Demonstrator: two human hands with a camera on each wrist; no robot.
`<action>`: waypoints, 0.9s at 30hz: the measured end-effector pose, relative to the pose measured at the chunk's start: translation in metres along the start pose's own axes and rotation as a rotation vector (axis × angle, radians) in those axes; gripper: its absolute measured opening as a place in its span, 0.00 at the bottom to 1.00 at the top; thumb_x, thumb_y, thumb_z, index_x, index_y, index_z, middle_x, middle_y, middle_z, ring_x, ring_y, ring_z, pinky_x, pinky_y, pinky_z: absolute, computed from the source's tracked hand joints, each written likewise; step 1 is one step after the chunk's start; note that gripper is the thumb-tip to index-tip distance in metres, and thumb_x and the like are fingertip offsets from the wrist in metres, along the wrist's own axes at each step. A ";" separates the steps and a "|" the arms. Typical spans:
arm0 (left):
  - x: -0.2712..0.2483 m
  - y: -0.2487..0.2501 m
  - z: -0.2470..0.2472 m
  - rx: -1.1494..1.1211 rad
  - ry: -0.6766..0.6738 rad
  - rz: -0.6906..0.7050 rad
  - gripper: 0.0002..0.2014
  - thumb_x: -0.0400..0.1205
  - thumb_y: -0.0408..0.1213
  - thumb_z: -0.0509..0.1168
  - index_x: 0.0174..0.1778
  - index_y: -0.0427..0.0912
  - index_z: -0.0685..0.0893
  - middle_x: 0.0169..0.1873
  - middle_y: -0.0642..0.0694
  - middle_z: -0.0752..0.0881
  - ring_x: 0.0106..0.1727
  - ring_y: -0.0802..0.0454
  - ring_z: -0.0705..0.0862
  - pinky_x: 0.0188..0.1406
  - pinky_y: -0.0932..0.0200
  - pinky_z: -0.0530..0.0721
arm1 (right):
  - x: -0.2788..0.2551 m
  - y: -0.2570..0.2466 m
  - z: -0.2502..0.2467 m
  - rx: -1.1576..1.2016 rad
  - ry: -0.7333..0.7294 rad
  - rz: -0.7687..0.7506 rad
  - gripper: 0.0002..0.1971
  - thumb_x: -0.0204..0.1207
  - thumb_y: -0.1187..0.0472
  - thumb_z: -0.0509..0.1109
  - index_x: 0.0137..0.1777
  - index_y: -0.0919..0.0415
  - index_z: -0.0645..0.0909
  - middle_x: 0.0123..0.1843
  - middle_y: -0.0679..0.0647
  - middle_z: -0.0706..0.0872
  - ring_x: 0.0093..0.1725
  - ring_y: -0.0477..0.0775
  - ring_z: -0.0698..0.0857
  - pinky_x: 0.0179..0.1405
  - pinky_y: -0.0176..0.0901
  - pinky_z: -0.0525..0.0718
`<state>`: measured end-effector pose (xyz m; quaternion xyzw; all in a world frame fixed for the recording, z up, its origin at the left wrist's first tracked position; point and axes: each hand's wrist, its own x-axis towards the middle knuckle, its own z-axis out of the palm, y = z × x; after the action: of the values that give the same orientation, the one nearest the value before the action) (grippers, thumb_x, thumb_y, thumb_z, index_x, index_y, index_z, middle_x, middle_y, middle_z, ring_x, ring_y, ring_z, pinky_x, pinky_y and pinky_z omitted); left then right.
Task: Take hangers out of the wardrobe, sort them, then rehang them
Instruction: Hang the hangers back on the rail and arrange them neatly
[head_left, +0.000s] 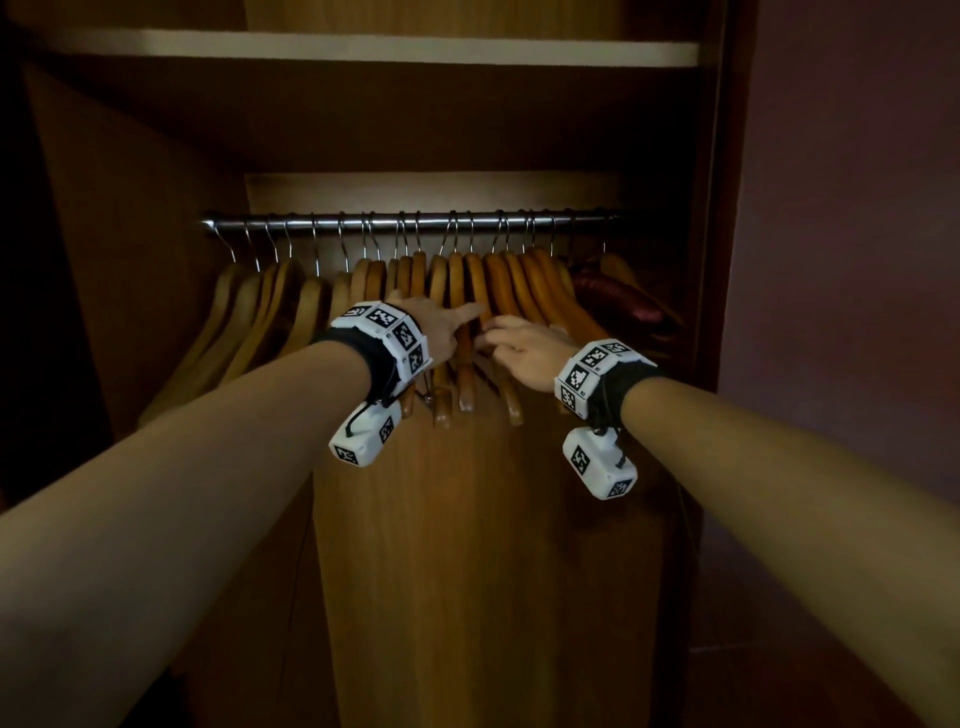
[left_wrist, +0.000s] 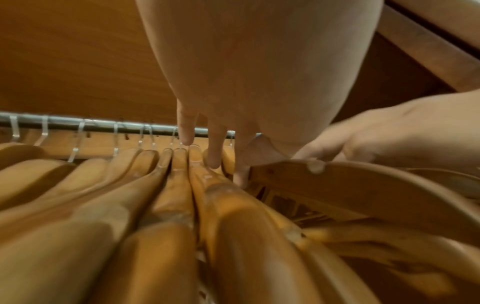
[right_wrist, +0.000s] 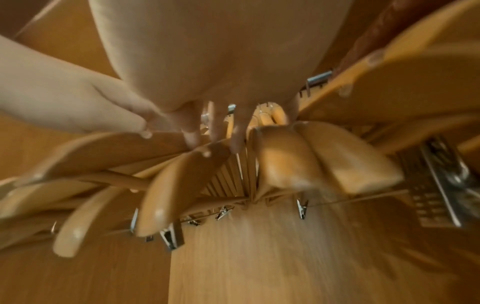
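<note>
Several wooden hangers (head_left: 457, 280) hang by metal hooks from a steel rail (head_left: 415, 222) inside the wardrobe. My left hand (head_left: 449, 322) lies on the middle of the row, its straight fingers (left_wrist: 215, 152) poking down between the hanger tops (left_wrist: 179, 164). Just to its right, almost touching it, my right hand (head_left: 506, 340) rests on the neighbouring hangers. Its fingers (right_wrist: 192, 133) reach straight in among the wooden arms (right_wrist: 285, 160). Neither hand has a hanger lifted off the rail. In the left wrist view the right hand (left_wrist: 389, 131) lies over one curved hanger (left_wrist: 363, 181).
A dark red padded hanger (head_left: 618, 296) hangs at the rail's right end. Some hangers carry metal clips (right_wrist: 301, 207) on lower bars. A shelf (head_left: 415, 49) runs above the rail. The wardrobe's side walls (head_left: 706, 260) close in left and right, with a wooden panel (head_left: 493, 545) below.
</note>
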<state>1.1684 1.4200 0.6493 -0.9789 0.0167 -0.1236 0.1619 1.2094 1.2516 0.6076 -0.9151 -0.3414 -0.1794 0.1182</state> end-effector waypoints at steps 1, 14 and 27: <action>0.001 0.001 -0.001 0.019 -0.006 0.017 0.28 0.87 0.41 0.49 0.82 0.66 0.53 0.65 0.44 0.80 0.67 0.43 0.76 0.75 0.37 0.60 | 0.000 -0.002 -0.001 0.049 0.031 0.019 0.19 0.86 0.58 0.52 0.73 0.44 0.73 0.75 0.44 0.72 0.65 0.48 0.77 0.67 0.53 0.70; 0.007 0.018 0.011 -0.079 0.241 0.059 0.39 0.78 0.67 0.58 0.81 0.49 0.62 0.82 0.47 0.60 0.81 0.42 0.60 0.72 0.33 0.65 | -0.009 -0.006 0.005 0.014 0.252 0.069 0.19 0.75 0.68 0.66 0.66 0.58 0.72 0.75 0.47 0.66 0.61 0.54 0.79 0.56 0.52 0.84; 0.004 0.012 0.009 -0.070 0.189 0.221 0.30 0.83 0.52 0.59 0.82 0.61 0.59 0.83 0.56 0.57 0.83 0.45 0.57 0.75 0.33 0.66 | -0.026 0.011 -0.012 0.084 0.234 0.154 0.20 0.82 0.66 0.57 0.64 0.47 0.85 0.68 0.51 0.82 0.68 0.53 0.78 0.73 0.54 0.75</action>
<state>1.1744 1.4117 0.6380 -0.9601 0.1440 -0.1958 0.1382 1.1958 1.2246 0.6069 -0.9056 -0.2612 -0.2608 0.2089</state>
